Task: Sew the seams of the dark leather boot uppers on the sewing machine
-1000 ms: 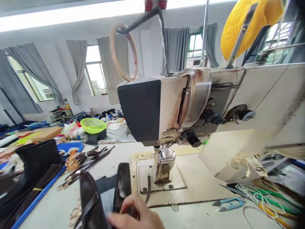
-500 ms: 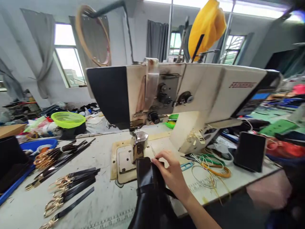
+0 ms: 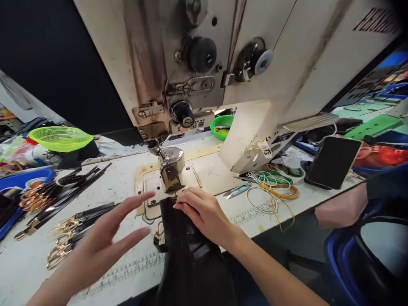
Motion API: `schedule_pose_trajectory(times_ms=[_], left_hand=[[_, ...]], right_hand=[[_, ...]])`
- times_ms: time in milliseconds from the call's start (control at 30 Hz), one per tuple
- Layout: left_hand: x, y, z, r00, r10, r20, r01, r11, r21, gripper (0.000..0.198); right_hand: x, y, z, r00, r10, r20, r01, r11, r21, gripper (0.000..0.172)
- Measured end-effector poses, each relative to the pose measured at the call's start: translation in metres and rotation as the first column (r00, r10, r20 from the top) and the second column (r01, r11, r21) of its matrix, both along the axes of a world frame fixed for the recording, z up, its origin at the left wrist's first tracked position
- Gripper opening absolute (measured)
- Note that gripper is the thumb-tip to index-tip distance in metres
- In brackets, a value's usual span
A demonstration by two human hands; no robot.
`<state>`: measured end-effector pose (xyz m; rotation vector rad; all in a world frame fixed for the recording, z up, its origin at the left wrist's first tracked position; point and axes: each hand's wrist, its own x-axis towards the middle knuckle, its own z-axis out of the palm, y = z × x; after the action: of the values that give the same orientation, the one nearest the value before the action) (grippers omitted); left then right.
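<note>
My right hand (image 3: 204,216) pinches the top edge of a black leather piece (image 3: 194,255), which hangs over the table's front edge just before the sewing machine's post (image 3: 172,168). Left of it, my left hand (image 3: 98,244) is held in the air with thumb and fingers spread, holding nothing. A short black strap with a gold-coloured metal clasp (image 3: 158,236) shows at the leather's left side. Behind my left hand lie several black straps with gold-coloured hooks (image 3: 63,229), partly hidden by it. The sewing machine head (image 3: 197,55) hangs above the post.
Blue thread snips (image 3: 237,191), tangled cords (image 3: 274,182) and a black phone-like device (image 3: 334,161) lie to the right. A bundle of longer straps (image 3: 70,195), a blue tray (image 3: 28,180) and a yellow-green basket (image 3: 60,139) stand left. A blue stool (image 3: 338,250) is at lower right.
My left hand has come into view at the left. The view has moved closer to the machine. A clasped strap now shows beside the leather piece, still held by my right hand.
</note>
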<state>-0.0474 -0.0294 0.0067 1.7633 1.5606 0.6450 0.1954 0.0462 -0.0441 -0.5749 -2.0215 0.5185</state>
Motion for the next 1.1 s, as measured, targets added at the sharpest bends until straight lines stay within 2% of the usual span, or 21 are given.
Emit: schedule_pose_trajectory(times_ms=[33, 100, 167, 267, 367, 500, 667, 900, 1000, 1100], left_hand=[[0.006, 0.02, -0.002, 0.995, -0.101, 0.012, 0.101, 0.994, -0.043, 0.066], [0.023, 0.056, -0.009, 0.953, -0.299, 0.044, 0.302, 0.941, -0.155, 0.071], [0.043, 0.08, -0.019, 0.919, -0.392, 0.046, 0.391, 0.891, -0.231, 0.056], [0.064, 0.095, -0.033, 0.904, -0.425, 0.04, 0.418, 0.862, -0.288, 0.035], [0.072, 0.1, -0.041, 0.902, -0.428, 0.058, 0.422, 0.845, -0.328, 0.031], [0.073, 0.107, -0.046, 0.9, -0.427, 0.089, 0.427, 0.824, -0.372, 0.031], [0.072, 0.109, -0.048, 0.899, -0.421, 0.124, 0.434, 0.81, -0.395, 0.025], [0.066, 0.097, -0.043, 0.908, -0.378, 0.18, 0.419, 0.833, -0.361, 0.023], [0.069, 0.093, -0.044, 0.914, -0.343, 0.219, 0.402, 0.845, -0.353, 0.036], [0.072, 0.089, -0.054, 0.937, -0.264, 0.23, 0.333, 0.874, -0.353, 0.049]], right_hand=[[0.003, 0.0, 0.0, 1.0, -0.007, 0.019, 0.007, 1.0, 0.015, 0.019], [0.01, 0.001, -0.002, 0.996, -0.034, 0.078, 0.03, 0.998, 0.053, 0.021], [0.019, 0.002, -0.008, 0.984, -0.059, 0.168, 0.042, 0.993, 0.106, 0.022], [0.034, 0.004, -0.021, 0.948, -0.073, 0.309, 0.028, 0.989, 0.148, 0.021], [0.044, 0.007, -0.033, 0.933, -0.088, 0.349, 0.054, 0.993, 0.106, 0.017], [0.048, 0.011, -0.039, 0.945, -0.102, 0.309, 0.093, 0.995, 0.042, 0.02], [0.048, 0.011, -0.037, 0.965, -0.09, 0.247, 0.09, 0.996, 0.01, 0.024], [0.053, 0.005, -0.029, 0.986, -0.06, 0.158, 0.066, 0.997, -0.034, 0.019], [0.053, 0.006, -0.026, 0.99, -0.057, 0.128, 0.063, 0.997, -0.04, 0.013], [0.047, 0.002, -0.026, 0.99, -0.108, 0.087, 0.112, 0.993, -0.048, 0.009]])
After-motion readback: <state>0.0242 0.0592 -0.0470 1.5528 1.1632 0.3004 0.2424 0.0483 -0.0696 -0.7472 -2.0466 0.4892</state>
